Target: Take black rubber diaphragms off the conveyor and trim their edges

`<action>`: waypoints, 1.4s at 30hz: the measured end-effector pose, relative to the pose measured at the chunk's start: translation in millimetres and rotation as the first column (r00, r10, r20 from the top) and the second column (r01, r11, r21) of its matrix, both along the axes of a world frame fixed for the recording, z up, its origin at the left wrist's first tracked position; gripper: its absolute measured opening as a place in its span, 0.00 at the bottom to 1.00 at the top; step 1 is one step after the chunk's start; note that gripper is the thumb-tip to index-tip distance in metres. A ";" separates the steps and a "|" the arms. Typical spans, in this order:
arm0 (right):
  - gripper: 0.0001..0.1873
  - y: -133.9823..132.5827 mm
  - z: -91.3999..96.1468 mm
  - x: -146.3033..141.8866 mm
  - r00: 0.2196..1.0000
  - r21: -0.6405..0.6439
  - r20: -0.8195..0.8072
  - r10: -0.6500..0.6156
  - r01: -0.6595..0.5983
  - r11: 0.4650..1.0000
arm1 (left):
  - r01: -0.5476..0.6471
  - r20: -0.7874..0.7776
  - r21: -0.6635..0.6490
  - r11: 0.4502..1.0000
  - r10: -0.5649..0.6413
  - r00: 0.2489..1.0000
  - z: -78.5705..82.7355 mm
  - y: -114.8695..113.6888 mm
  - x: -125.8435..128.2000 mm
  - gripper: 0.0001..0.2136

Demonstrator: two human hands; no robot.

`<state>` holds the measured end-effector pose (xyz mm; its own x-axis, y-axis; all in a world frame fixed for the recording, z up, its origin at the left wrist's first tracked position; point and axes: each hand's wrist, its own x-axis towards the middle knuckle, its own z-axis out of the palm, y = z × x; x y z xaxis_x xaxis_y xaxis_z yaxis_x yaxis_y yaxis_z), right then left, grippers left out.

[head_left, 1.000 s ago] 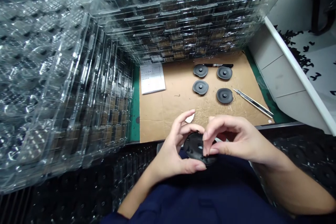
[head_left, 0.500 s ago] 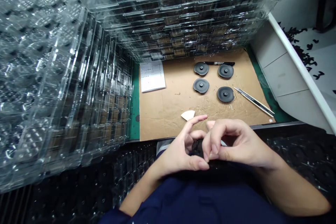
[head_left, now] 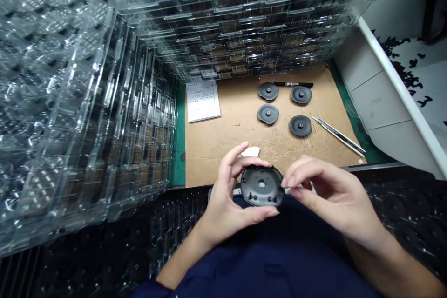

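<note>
A round dark grey plastic part (head_left: 261, 186) with a centre hole is held up in front of me, its flat inner face towards the camera. My left hand (head_left: 228, 195) grips it between thumb below and fingers above. My right hand (head_left: 324, 193) pinches its right edge with fingertips. Both hands hover just past the near edge of the cardboard sheet (head_left: 216, 142), above my dark blue clothing.
Several similar grey discs (head_left: 268, 114) lie on the cardboard with a black pen (head_left: 293, 84), a utility knife (head_left: 338, 136), a white wedge (head_left: 251, 152) and a paper slip (head_left: 202, 101). Tall stacks of clear plastic trays (head_left: 77, 102) wall the left and back. A white bin (head_left: 394, 88) stands at right.
The hands have parted: before they were closed together over the part, hiding it; now it is turned face-up and plainly exposed, with the right fingers shifted to its right edge.
</note>
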<state>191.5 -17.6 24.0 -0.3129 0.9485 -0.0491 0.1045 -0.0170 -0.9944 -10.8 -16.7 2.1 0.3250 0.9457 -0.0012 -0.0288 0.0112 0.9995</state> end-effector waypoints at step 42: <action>0.05 -11.3 -0.6 -8.5 0.988 -0.135 0.026 -0.151 0.153 0.979 | -0.184 -0.234 0.453 0.872 0.316 0.919 -16.3 -12.7 12.8 0.51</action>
<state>183.0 -28.9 23.4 -0.1641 0.9690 -0.1845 0.1057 -0.1687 -0.9800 2.0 -29.4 -14.2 0.1243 0.9279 0.3515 0.3189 -0.3728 0.8714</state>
